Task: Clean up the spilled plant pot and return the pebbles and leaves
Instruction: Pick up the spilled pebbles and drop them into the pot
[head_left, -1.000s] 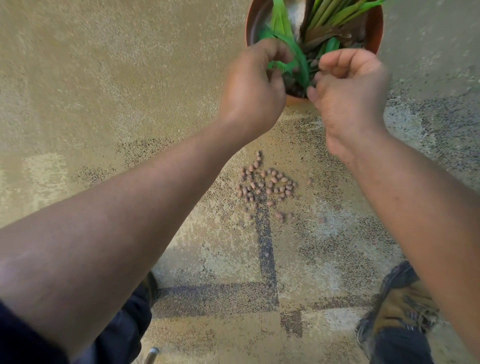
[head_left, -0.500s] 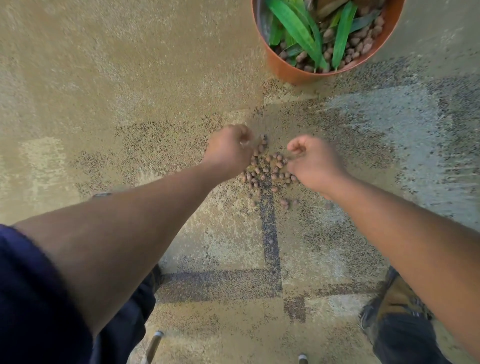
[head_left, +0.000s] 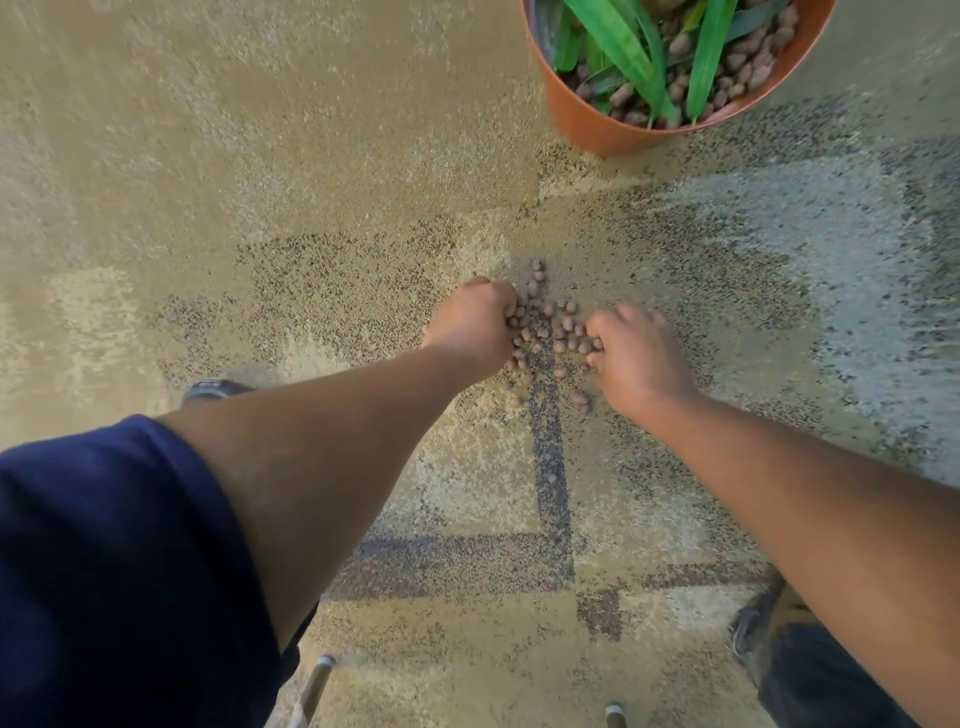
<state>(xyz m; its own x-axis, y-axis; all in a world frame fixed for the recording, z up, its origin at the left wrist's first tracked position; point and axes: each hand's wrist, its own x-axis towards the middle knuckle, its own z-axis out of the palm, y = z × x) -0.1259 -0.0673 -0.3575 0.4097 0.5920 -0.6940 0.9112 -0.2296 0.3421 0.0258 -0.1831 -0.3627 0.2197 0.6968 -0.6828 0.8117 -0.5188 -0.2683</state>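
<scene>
Small brown pebbles (head_left: 545, 332) — scattered, rounded.

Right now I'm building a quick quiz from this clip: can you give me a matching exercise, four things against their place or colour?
Things:
1. pot
2. loose pebbles
3. leaves
4. left hand

Descriptions:
A. green, standing inside the pot
B. scattered on the carpet between the two hands
C. orange, upright at the top of the view
D. curled at the left edge of the pebble pile

Pairs: 1-C, 2-B, 3-A, 4-D
</scene>
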